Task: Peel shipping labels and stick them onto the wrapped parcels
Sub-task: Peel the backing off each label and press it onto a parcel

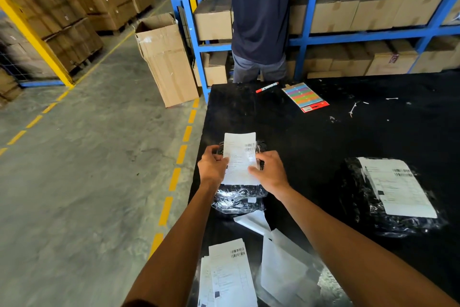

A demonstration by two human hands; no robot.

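head view: left hand (212,166) and right hand (270,169) both pinch one shipping label (240,157) by its side edges, held over a wrapped parcel (239,198) at the table's near-left corner. cannot tell if the backing is off yet, print is blurred. risks, as i judge: label curls and sticks to itself or goes on crooked over the wrinkly film; parcel sits close to the table (373,132) left edge, a push could slide it off. labelled parcel (390,194) lies well apart on the right, label stack (229,279) near; open table far and in the middle.
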